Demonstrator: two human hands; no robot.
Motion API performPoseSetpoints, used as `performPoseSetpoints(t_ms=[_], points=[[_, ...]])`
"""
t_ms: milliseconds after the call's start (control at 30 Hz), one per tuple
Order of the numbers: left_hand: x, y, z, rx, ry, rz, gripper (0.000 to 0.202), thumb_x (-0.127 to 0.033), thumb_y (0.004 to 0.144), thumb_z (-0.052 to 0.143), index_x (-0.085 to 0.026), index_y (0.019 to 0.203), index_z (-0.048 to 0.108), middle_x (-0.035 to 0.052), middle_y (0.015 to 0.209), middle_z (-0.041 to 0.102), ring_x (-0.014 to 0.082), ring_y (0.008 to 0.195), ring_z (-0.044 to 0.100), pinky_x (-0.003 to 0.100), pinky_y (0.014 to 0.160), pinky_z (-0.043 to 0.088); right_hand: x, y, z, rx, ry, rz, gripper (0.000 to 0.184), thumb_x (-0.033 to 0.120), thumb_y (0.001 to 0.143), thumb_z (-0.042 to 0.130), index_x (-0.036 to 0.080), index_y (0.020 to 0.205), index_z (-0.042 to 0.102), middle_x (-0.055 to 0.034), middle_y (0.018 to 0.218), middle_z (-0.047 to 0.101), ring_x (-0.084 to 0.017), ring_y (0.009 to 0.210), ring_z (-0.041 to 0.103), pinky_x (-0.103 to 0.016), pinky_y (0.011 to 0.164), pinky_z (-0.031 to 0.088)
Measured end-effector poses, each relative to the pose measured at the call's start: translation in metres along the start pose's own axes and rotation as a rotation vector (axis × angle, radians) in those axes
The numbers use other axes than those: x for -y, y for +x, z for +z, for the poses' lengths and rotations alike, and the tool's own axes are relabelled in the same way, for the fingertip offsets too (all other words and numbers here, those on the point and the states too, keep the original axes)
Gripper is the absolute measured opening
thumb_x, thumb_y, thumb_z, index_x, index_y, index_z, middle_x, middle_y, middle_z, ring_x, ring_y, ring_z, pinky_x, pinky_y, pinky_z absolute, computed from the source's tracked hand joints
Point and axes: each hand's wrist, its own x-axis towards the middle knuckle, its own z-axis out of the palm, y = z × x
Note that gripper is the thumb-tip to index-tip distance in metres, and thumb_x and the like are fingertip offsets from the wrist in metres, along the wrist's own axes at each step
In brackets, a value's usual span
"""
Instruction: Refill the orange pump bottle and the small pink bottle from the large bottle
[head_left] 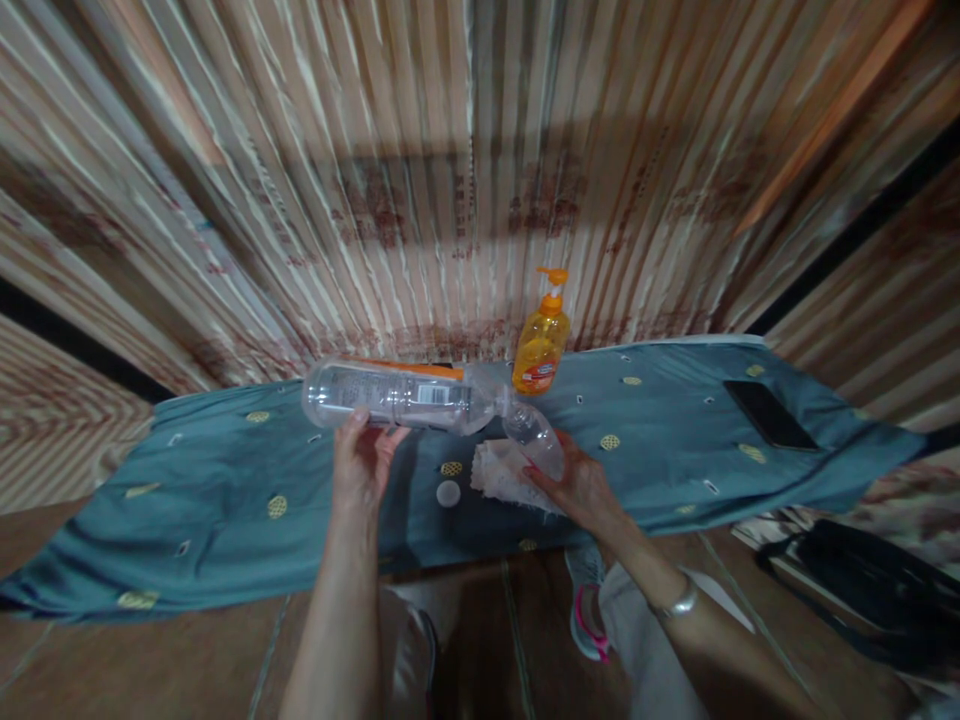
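My left hand (364, 458) grips a large clear plastic bottle (394, 396) with an orange label strip, held on its side above the blue cloth (225, 480). Its neck points right and meets the mouth of a small clear bottle (534, 438), which my right hand (577, 482) holds tilted. A white cloth (501, 470) lies under my right hand. A white bottle cap (448, 493) rests on the blue cloth between my hands.
An orange pump bottle of liquid soap (541, 342) stands at the back by the striped curtain. A black phone (769, 414) lies at the right of the cloth. A dark bag (862, 580) sits on the floor at the right.
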Motion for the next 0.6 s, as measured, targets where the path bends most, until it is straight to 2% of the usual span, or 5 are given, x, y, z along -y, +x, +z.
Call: performPoseSetpoints(t_ms=[233, 433, 600], points=[[-0.0009, -0.0013, 0.0014, 0.012, 0.023, 0.012, 0.044, -0.037, 0.057, 0.094, -0.024, 0.095, 0.075, 0.0009, 0.079, 0.078, 0.025, 0.086, 0.077, 0.05, 0.091, 0.067, 0.0008, 0.0004, -0.0008, 0.012, 0.026, 0.006, 0.075, 0.067, 0.09, 0.065, 0.008, 0.136, 0.066, -0.0247, 0.113, 0.081, -0.039, 0.103, 0.081, -0.058, 0.088, 0.066], [-0.0009, -0.0016, 0.003, 0.018, -0.012, 0.007, 0.045, -0.034, 0.055, 0.096, -0.023, 0.094, 0.077, 0.001, 0.081, 0.08, 0.0225, 0.08, 0.077, 0.048, 0.087, 0.069, -0.0005, -0.0001, -0.0006, 0.014, 0.01, -0.012, 0.061, 0.056, 0.091, 0.07, 0.017, 0.138, 0.065, -0.0217, 0.12, 0.081, -0.037, 0.104, 0.081, -0.056, 0.091, 0.066], [-0.0006, -0.0008, 0.0035, 0.01, -0.011, 0.014, 0.047, -0.035, 0.052, 0.097, -0.022, 0.092, 0.076, -0.0003, 0.079, 0.08, 0.0197, 0.076, 0.076, 0.045, 0.085, 0.07, -0.0017, 0.0002, -0.0017, 0.01, -0.009, -0.053, 0.065, 0.06, 0.093, 0.068, 0.011, 0.136, 0.066, -0.0246, 0.118, 0.081, -0.038, 0.102, 0.081, -0.054, 0.088, 0.067]])
